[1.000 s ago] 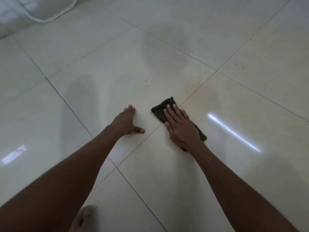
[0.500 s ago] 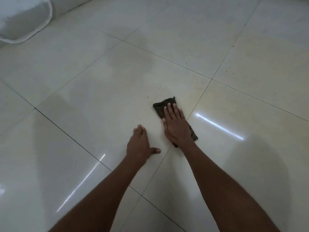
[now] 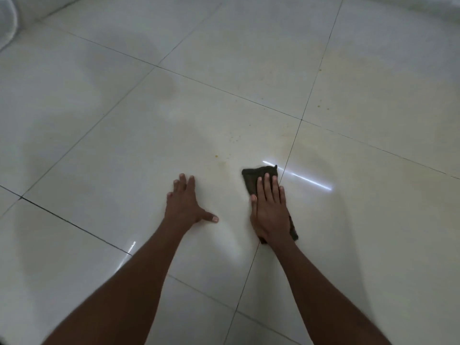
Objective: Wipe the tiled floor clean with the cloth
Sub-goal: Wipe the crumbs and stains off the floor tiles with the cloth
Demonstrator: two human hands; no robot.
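A dark cloth (image 3: 254,178) lies flat on the glossy white tiled floor (image 3: 124,145), beside a grout line. My right hand (image 3: 270,210) presses down on it with straight fingers, covering most of it; its far corner and a strip near my wrist show. My left hand (image 3: 185,205) rests flat on the bare tile to the left of the cloth, fingers spread and thumb out. Small yellowish specks (image 3: 216,156) and faint stains dot the tile just beyond the cloth.
More yellow specks (image 3: 319,105) sit on the tile at the upper right. A white object (image 3: 6,23) stands at the top left corner. Dark grout lines cross the floor, and a bright light streak (image 3: 306,180) reflects right of the cloth.
The view has swung, so the floor and grout lines sit differently in frame. My left hand has spread its fingers wider on the tile. My right hand stays pressed on the cloth.
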